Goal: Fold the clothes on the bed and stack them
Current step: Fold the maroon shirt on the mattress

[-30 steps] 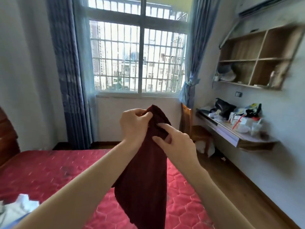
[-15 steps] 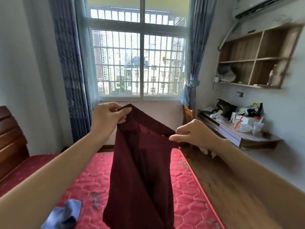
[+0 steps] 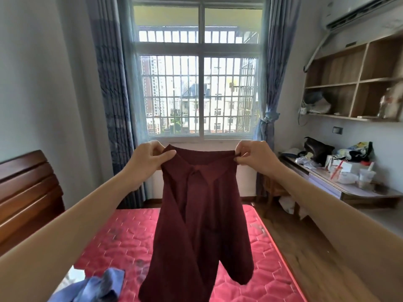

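Note:
A dark maroon garment [image 3: 200, 223] hangs in the air in front of me, stretched flat along its top edge. My left hand [image 3: 148, 159] pinches its upper left corner and my right hand [image 3: 254, 155] pinches its upper right corner. Both arms reach forward at chest height. The cloth drops down over the red quilted mattress [image 3: 122, 243] without touching it as far as I can see. A crumpled blue garment [image 3: 96, 287] lies on the mattress at the lower left, with a bit of white cloth beside it.
A brown wooden headboard [image 3: 28, 192] stands at the left. A barred window [image 3: 198, 94] with blue curtains faces me. At the right a cluttered desk [image 3: 340, 177] and wall shelves [image 3: 353, 83] line the wall, with wooden floor [image 3: 305, 253] beside the bed.
My hands have moved apart along the garment's top edge, spreading it from a bunched strip into a wide flat hang. My view has swung so that the window sits centred.

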Available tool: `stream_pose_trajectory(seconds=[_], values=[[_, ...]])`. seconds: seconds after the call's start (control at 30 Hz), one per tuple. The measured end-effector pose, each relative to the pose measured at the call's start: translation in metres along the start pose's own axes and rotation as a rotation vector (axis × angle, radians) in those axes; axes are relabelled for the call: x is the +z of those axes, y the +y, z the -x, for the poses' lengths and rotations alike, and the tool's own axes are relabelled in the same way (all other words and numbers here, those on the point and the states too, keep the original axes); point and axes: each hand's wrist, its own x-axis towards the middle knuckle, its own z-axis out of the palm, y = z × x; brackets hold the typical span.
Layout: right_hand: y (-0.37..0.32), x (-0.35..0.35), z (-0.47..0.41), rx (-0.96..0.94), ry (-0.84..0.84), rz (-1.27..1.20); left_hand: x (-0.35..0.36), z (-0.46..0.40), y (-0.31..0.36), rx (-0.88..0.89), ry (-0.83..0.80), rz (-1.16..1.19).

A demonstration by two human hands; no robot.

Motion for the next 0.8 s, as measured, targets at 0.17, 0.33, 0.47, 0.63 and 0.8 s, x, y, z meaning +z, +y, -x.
stream_pose_trajectory(seconds=[0.17, 0.33, 0.47, 0.63, 0.8], values=[[-0.014, -0.015, -0.018, 0.048, 0.110, -0.125, -0.010, 0.000, 0.007, -0.045, 0.015, -0.025], [-0.049, -0.009, -0.017, 0.179, 0.245, -0.231, 0.008, -0.001, 0.016, -0.123, 0.201, -0.018], [-0.087, 0.004, -0.002, 0.164, 0.273, -0.219, 0.033, 0.001, 0.028, -0.147, 0.313, 0.094], [-0.121, 0.027, 0.019, 0.109, 0.290, -0.184, 0.054, 0.009, 0.034, -0.136, 0.307, 0.237], [-0.125, 0.041, 0.028, 0.089, 0.335, -0.294, 0.060, 0.019, 0.033, -0.130, 0.247, 0.370]])
